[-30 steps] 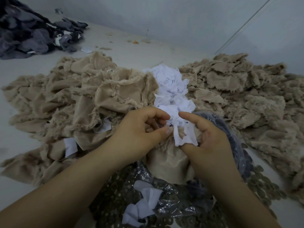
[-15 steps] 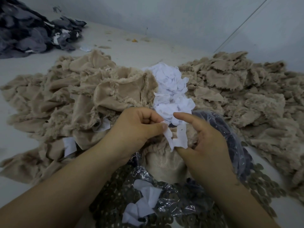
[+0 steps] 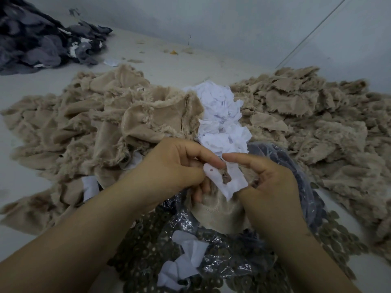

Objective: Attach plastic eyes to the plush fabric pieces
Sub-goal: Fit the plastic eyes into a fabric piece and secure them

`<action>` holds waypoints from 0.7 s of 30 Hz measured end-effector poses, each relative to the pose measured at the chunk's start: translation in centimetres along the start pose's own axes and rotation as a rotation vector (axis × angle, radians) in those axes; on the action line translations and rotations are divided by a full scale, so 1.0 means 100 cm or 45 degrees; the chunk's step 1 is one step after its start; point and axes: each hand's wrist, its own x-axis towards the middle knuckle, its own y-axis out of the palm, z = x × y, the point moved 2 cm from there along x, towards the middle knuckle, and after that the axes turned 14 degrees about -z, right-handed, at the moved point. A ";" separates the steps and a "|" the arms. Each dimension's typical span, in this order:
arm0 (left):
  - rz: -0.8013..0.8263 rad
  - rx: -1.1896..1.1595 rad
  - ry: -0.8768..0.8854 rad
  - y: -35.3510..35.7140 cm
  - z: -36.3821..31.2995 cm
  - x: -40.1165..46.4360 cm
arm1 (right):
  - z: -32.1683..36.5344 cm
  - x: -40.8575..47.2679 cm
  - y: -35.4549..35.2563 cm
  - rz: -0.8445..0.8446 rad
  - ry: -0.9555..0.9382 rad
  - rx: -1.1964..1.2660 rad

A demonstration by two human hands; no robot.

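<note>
Left hand: your left hand (image 3: 169, 168) is curled, thumb and forefinger pinching the left edge of a white cloth piece (image 3: 227, 180); its lower fingers tuck under the cloth against the tan plush piece (image 3: 220, 212)
Right hand: your right hand (image 3: 268, 182) grasps the right side of the same white cloth piece; the forefinger points left over its top edge, almost meeting your left fingertip; the other fingers curl beneath it
White cloth piece: you hold it between both hands, just above the plush piece; a small dark hole shows near its left end and a ragged opening in its middle shows brown fuzz behind
Plush piece: it lies directly under your hands, touching them, resting on the plastic bag (image 3: 232, 256); whether an eye is already fitted in it cannot be told
Plastic bag: clear and crinkled, under the plush piece and nearer to you; dark round discs (image 3: 143, 240) fill it and spill out on both sides; more white scraps (image 3: 184, 261) lie on it, nearer to you than the plush piece
Beyond the plush piece: a heap of white cloth pieces (image 3: 220, 115) straight ahead; a tan plush pile (image 3: 84, 132) to its left; another tan pile (image 3: 317, 123) to its right
Far left of the plush piece: a dark grey fabric heap (image 3: 38, 39) on the pale table (image 3: 165, 60), well apart from everything else
</note>
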 end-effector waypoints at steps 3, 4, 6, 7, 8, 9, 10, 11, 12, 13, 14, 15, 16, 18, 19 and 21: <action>0.129 0.084 -0.018 -0.003 -0.001 0.000 | 0.000 0.000 0.001 -0.015 0.087 0.106; 0.138 0.110 0.001 -0.003 -0.001 0.000 | 0.001 0.001 0.001 -0.017 0.112 0.132; 0.105 0.140 0.047 -0.003 0.000 0.000 | 0.001 0.002 0.000 -0.032 0.154 0.159; 0.078 0.144 0.060 -0.002 0.000 0.000 | 0.000 0.003 -0.001 -0.041 0.170 0.146; 0.055 0.149 0.073 -0.002 0.000 0.000 | -0.001 0.003 -0.002 -0.044 0.185 0.129; 0.038 0.156 0.090 -0.002 0.000 0.000 | 0.000 0.003 -0.002 -0.043 0.206 0.118; 0.028 0.163 0.103 -0.002 0.000 0.000 | 0.000 0.004 -0.002 -0.037 0.226 0.113; 0.022 0.164 0.108 -0.002 0.000 0.000 | -0.001 0.004 -0.001 -0.028 0.248 0.111; 0.010 0.165 0.105 -0.002 0.000 -0.001 | -0.002 0.004 -0.001 -0.016 0.263 0.116; -0.007 0.168 0.108 -0.002 -0.001 -0.001 | -0.003 0.005 0.000 -0.006 0.276 0.131; -0.029 0.169 0.121 -0.002 -0.002 -0.001 | -0.004 0.005 0.000 0.003 0.286 0.153; -0.045 0.155 0.133 -0.002 -0.003 -0.001 | -0.006 0.005 0.001 0.008 0.292 0.168; -0.052 0.126 0.134 -0.002 -0.004 -0.001 | -0.007 0.006 0.002 0.004 0.290 0.175; -0.058 0.067 0.099 -0.002 -0.004 0.000 | -0.009 0.006 0.004 -0.016 0.272 0.180; -0.048 0.038 0.077 -0.003 -0.004 -0.001 | -0.009 0.006 0.004 -0.033 0.261 0.169; -0.011 -0.049 0.047 -0.001 -0.006 -0.002 | -0.009 0.006 0.004 -0.065 0.238 0.150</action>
